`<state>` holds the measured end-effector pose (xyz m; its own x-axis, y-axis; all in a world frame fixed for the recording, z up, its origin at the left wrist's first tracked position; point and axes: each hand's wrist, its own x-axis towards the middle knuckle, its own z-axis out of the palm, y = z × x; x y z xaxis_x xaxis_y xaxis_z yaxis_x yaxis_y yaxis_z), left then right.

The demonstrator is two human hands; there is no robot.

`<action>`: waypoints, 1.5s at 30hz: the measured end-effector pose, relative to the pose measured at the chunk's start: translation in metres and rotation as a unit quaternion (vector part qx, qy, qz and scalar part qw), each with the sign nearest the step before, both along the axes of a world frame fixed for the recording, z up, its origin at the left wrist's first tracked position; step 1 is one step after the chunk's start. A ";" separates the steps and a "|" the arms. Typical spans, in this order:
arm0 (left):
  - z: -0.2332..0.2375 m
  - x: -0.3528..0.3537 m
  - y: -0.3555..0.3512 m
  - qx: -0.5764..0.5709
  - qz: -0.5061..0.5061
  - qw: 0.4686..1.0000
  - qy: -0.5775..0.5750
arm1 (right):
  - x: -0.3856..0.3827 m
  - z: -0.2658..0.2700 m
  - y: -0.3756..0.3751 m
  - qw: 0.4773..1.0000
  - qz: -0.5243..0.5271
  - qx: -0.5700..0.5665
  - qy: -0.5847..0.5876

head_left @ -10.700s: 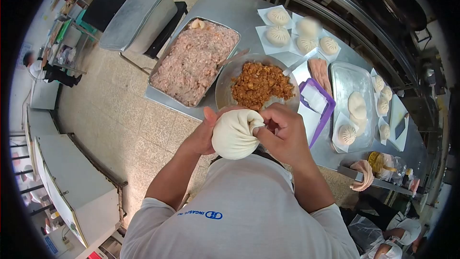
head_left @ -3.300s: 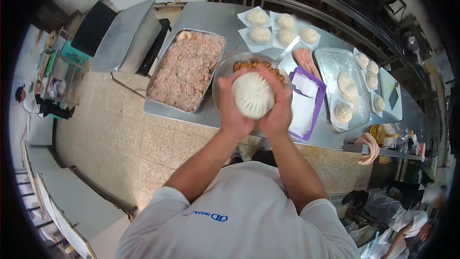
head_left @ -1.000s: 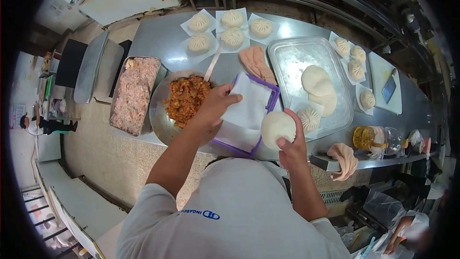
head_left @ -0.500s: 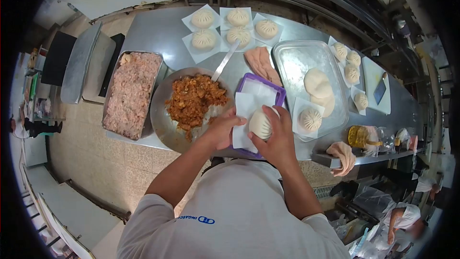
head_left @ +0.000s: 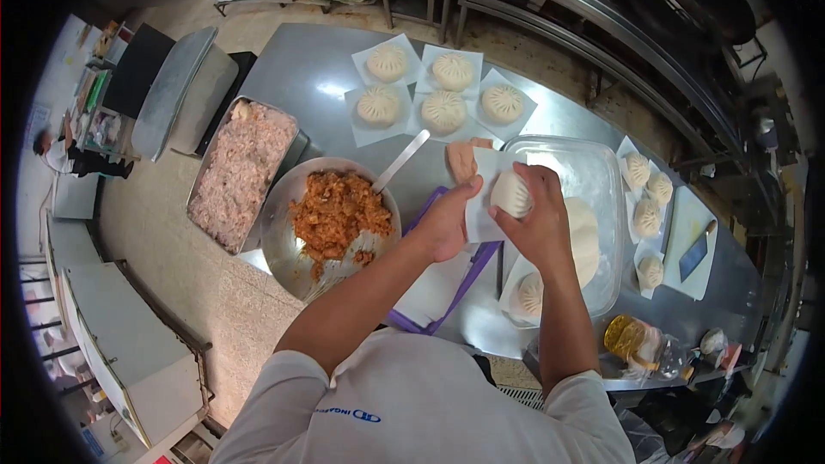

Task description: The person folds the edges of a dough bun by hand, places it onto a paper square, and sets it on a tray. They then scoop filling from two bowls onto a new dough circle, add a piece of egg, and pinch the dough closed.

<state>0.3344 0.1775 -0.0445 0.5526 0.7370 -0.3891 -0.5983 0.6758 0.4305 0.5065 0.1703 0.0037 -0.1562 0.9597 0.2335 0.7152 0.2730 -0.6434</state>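
Note:
A pleated white steamed bun (head_left: 511, 195) is gripped by my right hand (head_left: 543, 210), fingers curved around its side. My left hand (head_left: 449, 222) pinches the edge of a white paper square (head_left: 488, 167), which lies behind and under the bun. Whether the bun rests on the paper is hard to tell. Below my hands is a purple tray (head_left: 471, 273) with white paper in it. Beyond them, a clear rectangular tray (head_left: 612, 185) has flat dough rounds (head_left: 583, 241) and a pleated bun (head_left: 532, 294) on paper, partly covered by my right forearm.
A bowl of reddish-brown filling (head_left: 339, 215) with a metal-handled utensil (head_left: 402, 161) stands left, beside a pan of pale minced filling (head_left: 242, 172). Several buns on paper (head_left: 445, 112) sit at the back. Right are a cutting board with a knife (head_left: 693, 256) and an oil bottle (head_left: 626, 337).
Both hands have moved forward and right with the bun and paper, from over the purple tray to beside the clear tray. The camera view has also shifted.

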 end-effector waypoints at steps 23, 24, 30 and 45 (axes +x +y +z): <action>-0.031 -0.056 -0.084 0.007 -0.005 0.994 0.108 | 0.143 -0.084 0.204 0.988 -0.074 -0.073 -0.118; -0.031 -0.061 -0.089 0.012 0.003 0.994 0.105 | 0.161 -0.082 0.190 0.983 -0.096 -0.076 -0.138; -0.022 -0.059 -0.095 0.049 -0.039 0.994 0.084 | 0.262 -0.134 0.066 0.926 -0.167 -0.290 -0.177; -0.017 -0.020 -0.103 0.075 -0.142 0.983 0.092 | 0.223 -0.125 0.018 0.953 -0.099 -0.269 -0.101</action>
